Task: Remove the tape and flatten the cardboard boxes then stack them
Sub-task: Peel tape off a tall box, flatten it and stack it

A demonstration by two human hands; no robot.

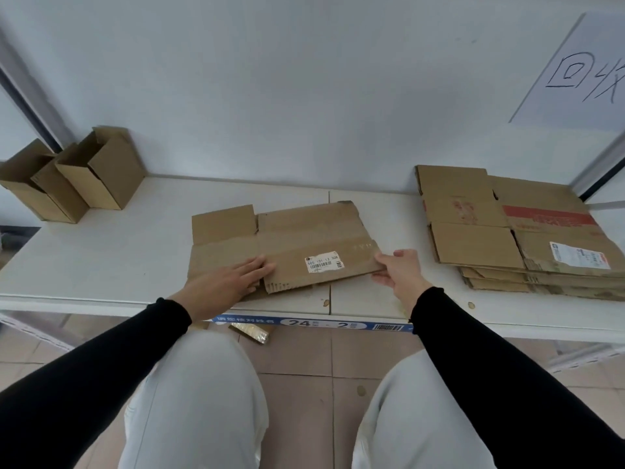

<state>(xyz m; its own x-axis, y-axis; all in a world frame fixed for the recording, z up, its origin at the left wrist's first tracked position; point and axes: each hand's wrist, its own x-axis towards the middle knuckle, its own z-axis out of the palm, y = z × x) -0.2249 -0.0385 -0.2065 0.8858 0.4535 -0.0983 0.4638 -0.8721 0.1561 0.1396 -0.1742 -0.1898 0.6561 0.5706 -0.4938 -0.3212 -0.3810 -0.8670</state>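
Note:
A flattened brown cardboard box (297, 238) with a white barcode label lies on the white shelf (111, 252) in front of me. My left hand (233, 277) presses flat on its near left part, fingers straight. My right hand (395, 269) pinches the box's near right corner between thumb and fingers. A stack of flattened boxes (527, 231) lies at the right of the shelf, its top one bearing red print and a shipping label. Three upright open boxes (74, 177) stand at the far left against the wall.
A white wall rises right behind the shelf, with a paper sign (581, 72) at upper right. A blue label strip (311, 322) runs along the shelf's front edge. A wad of brown tape (252, 333) lies on the tiled floor below, near my knees.

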